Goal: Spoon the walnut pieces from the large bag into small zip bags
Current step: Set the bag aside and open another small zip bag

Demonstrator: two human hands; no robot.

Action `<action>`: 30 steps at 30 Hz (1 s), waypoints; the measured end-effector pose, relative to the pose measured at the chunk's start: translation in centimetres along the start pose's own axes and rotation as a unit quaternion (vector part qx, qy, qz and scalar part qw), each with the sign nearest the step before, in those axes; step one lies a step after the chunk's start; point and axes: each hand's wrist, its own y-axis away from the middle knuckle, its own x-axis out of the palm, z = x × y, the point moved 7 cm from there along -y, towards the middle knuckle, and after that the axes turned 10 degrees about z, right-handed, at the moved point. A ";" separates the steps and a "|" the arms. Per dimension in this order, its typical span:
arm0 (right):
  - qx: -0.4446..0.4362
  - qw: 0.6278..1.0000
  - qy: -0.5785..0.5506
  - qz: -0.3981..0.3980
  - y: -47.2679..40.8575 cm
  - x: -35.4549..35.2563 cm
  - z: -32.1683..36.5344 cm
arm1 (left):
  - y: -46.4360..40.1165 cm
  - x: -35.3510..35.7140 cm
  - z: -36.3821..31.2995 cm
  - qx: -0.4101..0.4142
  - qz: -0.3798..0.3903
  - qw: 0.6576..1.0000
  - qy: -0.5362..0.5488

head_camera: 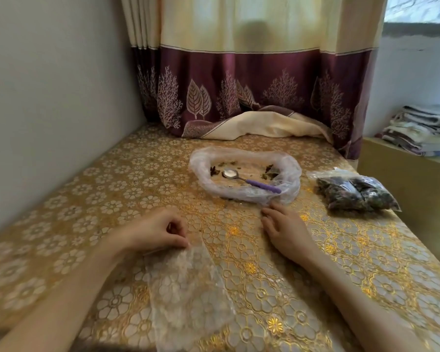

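Head view: left hand pinches the small zip bag at its top edge; right hand lies flat, fingers relaxed. At twelve o'clock sits the large bag, spoon inside, filled bags at two o'clock near the table edge.

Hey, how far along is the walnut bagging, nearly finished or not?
Nearly finished, it seems. Done: filled small bags lie at the right of the table. In hand: the left hand pinches an empty zip bag; the right hand rests open on the table. Left: only a few pieces remain in the large bag, where the spoon lies.
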 end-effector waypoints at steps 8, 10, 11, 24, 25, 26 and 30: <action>0.001 0.992 -0.121 -0.025 1.6 -1.7 -1.1 | -0.1 0.4 0.4 -0.023 -0.008 0.999 -0.021; -0.003 0.996 -0.083 -0.015 1.4 -1.3 -0.7 | -0.2 0.4 0.6 -0.028 -0.026 0.999 0.001; 0.003 0.997 -0.072 -0.019 1.2 -1.3 -0.7 | -0.3 0.3 0.6 -0.027 -0.033 0.999 0.007; -0.099 0.982 0.138 -0.083 0.5 -1.3 2.1 | -1.1 -5.8 0.5 0.009 -0.311 0.923 0.226; -0.103 0.981 0.143 -0.081 0.5 -1.2 2.2 | -1.4 -6.7 0.7 0.009 -0.341 0.908 0.244; -0.106 0.980 0.149 -0.080 0.4 -1.2 2.2 | -1.6 -7.3 1.1 0.006 -0.369 0.888 0.273; -0.116 0.976 0.170 -0.070 0.5 -1.4 2.8 | -2.3 -6.8 4.6 -0.030 -0.445 0.750 0.489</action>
